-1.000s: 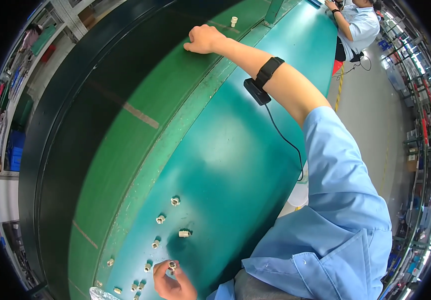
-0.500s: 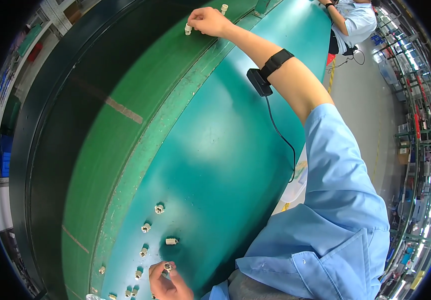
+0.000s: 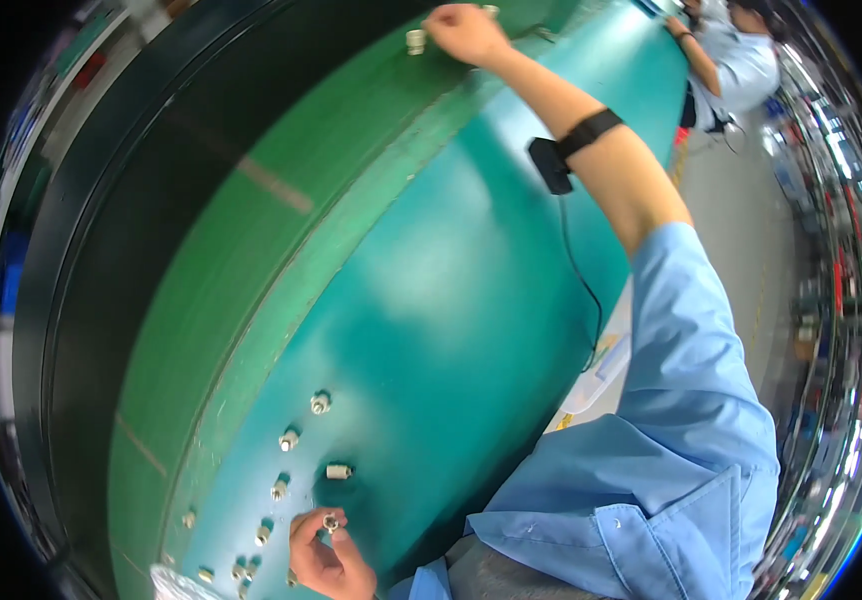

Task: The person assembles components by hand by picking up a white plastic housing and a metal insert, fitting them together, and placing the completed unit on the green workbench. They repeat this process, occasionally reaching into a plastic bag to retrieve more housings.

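Note:
Near the lower edge, my left hand [image 3: 329, 562] pinches a small silvery metal fitting [image 3: 331, 522] between thumb and fingers, its round open end facing up. At the far side, my right hand [image 3: 469, 36] reaches over the green belt [image 3: 251, 215] with its fingers loosely bent. Just left of those fingertips another fitting [image 3: 416, 41] stands upright on the belt, apparently free of them. A further fitting [image 3: 491, 11] shows partly behind the right hand. Beside my left hand one fitting [image 3: 339, 471] lies on its side on the teal tabletop [image 3: 421, 330].
Several more fittings, one of them a loose fitting [image 3: 321, 402], are scattered at the table's near left. A clear plastic bag [image 3: 179, 582] lies at the lower edge. My right forearm wears a black strap [image 3: 591, 131] with a cable. A co-worker [image 3: 736, 70] sits far right.
The whole view has shifted. My right hand has moved slightly right, away from the fitting at its fingertips, which now stands apart on the belt. My left hand keeps its fitting.

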A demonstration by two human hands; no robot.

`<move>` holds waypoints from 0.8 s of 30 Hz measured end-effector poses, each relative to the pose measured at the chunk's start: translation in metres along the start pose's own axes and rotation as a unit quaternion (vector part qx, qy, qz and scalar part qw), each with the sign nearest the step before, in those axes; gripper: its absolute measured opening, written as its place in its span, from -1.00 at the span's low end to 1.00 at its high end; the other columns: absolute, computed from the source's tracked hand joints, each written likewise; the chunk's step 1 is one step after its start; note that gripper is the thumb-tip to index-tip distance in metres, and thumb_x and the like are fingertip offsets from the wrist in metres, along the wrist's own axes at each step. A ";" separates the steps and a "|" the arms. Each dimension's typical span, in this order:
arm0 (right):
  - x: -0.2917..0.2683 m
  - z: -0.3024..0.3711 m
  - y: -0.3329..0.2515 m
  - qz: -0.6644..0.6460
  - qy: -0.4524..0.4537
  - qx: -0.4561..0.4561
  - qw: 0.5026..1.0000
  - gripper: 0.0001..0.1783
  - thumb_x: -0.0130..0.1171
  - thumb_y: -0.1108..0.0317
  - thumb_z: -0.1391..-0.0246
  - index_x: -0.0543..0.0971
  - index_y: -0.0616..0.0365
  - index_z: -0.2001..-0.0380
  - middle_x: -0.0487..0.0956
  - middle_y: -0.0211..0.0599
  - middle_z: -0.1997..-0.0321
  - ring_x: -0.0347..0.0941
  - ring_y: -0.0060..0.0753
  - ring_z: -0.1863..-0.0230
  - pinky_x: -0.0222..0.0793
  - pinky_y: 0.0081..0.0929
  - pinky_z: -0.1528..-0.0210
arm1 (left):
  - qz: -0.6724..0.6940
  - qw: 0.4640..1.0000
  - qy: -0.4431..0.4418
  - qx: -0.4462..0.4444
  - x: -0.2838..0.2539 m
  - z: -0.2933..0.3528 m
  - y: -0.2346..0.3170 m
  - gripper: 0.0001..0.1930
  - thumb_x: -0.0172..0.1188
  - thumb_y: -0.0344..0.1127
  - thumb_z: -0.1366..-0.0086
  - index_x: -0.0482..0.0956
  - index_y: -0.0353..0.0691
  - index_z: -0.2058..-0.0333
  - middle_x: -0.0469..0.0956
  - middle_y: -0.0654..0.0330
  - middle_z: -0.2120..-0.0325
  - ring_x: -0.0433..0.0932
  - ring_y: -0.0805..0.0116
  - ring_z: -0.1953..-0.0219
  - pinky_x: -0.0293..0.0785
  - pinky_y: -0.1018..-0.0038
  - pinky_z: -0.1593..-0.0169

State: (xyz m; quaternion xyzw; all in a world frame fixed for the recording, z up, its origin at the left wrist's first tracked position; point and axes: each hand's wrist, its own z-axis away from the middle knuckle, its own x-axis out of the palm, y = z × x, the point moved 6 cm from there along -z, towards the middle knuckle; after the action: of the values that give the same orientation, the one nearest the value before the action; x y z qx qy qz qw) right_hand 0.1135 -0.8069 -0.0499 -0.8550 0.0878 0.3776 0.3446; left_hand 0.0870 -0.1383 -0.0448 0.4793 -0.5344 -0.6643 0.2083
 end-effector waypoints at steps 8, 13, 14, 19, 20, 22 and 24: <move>-0.030 0.053 -0.162 -0.216 -0.081 -0.146 0.962 -0.71 0.14 0.22 -0.42 0.70 0.15 0.01 0.69 -0.38 0.12 0.55 -0.61 0.05 0.46 -0.52 -0.02 | 0.225 0.974 0.029 0.001 -0.017 0.017 0.003 -0.77 0.16 -0.68 -0.23 0.60 -0.44 0.13 0.67 -0.02 0.24 0.65 0.25 0.21 0.58 0.35 0.07; 0.015 0.256 -0.469 -0.288 -0.476 -0.387 0.735 -0.85 0.15 0.46 -0.29 0.64 0.26 0.15 0.60 -0.27 0.19 0.52 -0.40 0.19 0.44 -0.45 0.14 | 0.274 0.953 0.127 0.038 -0.083 0.083 -0.010 -0.74 0.14 -0.68 -0.26 0.59 -0.45 0.07 0.64 -0.04 0.18 0.63 0.27 0.20 0.56 0.37 0.11; 0.015 0.293 -0.506 -0.270 -0.510 -0.420 0.700 -0.83 0.16 0.49 -0.27 0.64 0.28 0.12 0.60 -0.16 0.20 0.55 -0.21 0.17 0.47 -0.35 0.11 | 0.300 0.941 0.147 0.061 -0.095 0.096 -0.016 -0.72 0.13 -0.67 -0.27 0.58 -0.46 0.04 0.63 -0.04 0.16 0.63 0.26 0.20 0.56 0.38 0.12; 0.055 0.478 -0.666 -0.138 -0.555 -0.598 0.562 -0.80 0.08 0.43 -0.24 0.65 0.21 0.16 0.57 -0.14 0.17 0.51 -0.04 0.01 0.46 -0.17 -0.03 | 0.341 0.899 0.228 0.151 -0.167 0.175 -0.053 -0.65 0.11 -0.61 -0.32 0.51 -0.48 -0.08 0.60 -0.08 0.10 0.62 0.22 0.20 0.57 0.37 0.13; 0.070 0.509 -0.689 -0.132 -0.554 -0.608 0.553 -0.77 0.09 0.41 -0.22 0.66 0.19 0.13 0.57 -0.15 0.14 0.48 -0.06 -0.03 0.43 -0.16 -0.08 | 0.333 0.893 0.251 0.169 -0.180 0.192 -0.057 -0.64 0.10 -0.59 -0.34 0.49 -0.48 -0.11 0.59 -0.10 0.10 0.61 0.21 0.20 0.57 0.36 0.12; 0.109 0.567 -0.728 -0.150 -0.536 -0.618 0.555 -0.72 0.13 0.37 -0.19 0.66 0.15 0.07 0.54 -0.16 0.05 0.42 -0.08 -0.12 0.36 -0.12 -0.16 | 0.338 0.874 0.308 0.166 -0.205 0.230 -0.072 -0.64 0.10 -0.58 -0.34 0.49 -0.48 -0.11 0.59 -0.11 0.10 0.62 0.19 0.20 0.58 0.34 0.11; 0.138 0.604 -0.755 -0.163 -0.520 -0.621 0.563 -0.69 0.17 0.34 -0.16 0.66 0.14 0.04 0.53 -0.17 0.01 0.39 -0.08 -0.16 0.32 -0.10 -0.19 | 0.337 0.836 0.409 0.142 -0.227 0.266 -0.089 -0.64 0.10 -0.56 -0.35 0.49 -0.48 -0.11 0.59 -0.13 0.11 0.62 0.17 0.19 0.60 0.30 0.09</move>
State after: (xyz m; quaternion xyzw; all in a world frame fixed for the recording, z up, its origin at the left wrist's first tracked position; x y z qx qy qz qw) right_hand 0.1665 0.1677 -0.0409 -0.5138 -0.5039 0.6552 -0.2298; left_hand -0.0175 0.2073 -0.0403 0.5224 -0.6174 -0.2130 0.5483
